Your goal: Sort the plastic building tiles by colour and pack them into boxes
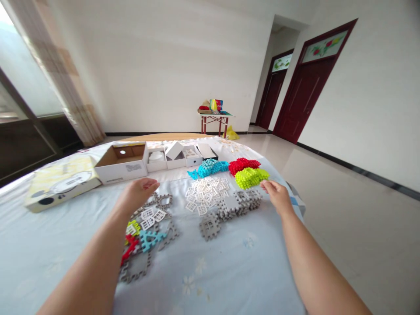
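My left hand (148, 185) hovers over the left-hand mixed heap with its fingers curled; whatever is in them, if anything, is hidden. That heap holds grey interlocking panels (138, 264), a light-blue triangular piece (151, 239), a red piece (130, 245), a lime piece (133, 227) and white window pieces (153, 217). On the right, my right hand (275, 192) has its fingers pinched together beside the lime stack (251, 178); I cannot make out anything between them. Stacked grey panels (238, 203) lie to the left of this hand.
White window frames (206, 192) are piled centrally, with blue pieces (211, 167) and red pieces (244, 164) behind. Boxes line the far left: a yellow box (64, 181), an open white box (123, 170) and smaller ones (175, 162). A side table (215, 115) stands by the wall.
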The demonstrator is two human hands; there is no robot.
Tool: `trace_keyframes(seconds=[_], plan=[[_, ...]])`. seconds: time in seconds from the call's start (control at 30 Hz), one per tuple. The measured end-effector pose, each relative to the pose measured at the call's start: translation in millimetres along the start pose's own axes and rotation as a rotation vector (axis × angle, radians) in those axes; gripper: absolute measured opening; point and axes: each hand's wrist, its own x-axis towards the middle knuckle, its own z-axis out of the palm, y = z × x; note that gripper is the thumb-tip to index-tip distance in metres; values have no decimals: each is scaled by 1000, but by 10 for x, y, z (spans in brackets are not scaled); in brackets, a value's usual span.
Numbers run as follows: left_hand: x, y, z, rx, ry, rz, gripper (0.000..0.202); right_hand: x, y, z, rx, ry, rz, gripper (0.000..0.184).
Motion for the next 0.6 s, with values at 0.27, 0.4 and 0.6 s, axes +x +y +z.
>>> trace_keyframes(seconds=[0.27, 0.4, 0.6], plan=[[-38, -16, 90, -8, 166, -24, 50, 93, 296, -55, 31, 185, 171, 44], [-65, -12, 249, 106, -10, 126, 46, 105, 344, -43, 1, 178, 175, 45], [-104, 8, 441, 319, -213, 144, 42, 120, 390, -16, -51, 138, 150, 43]])
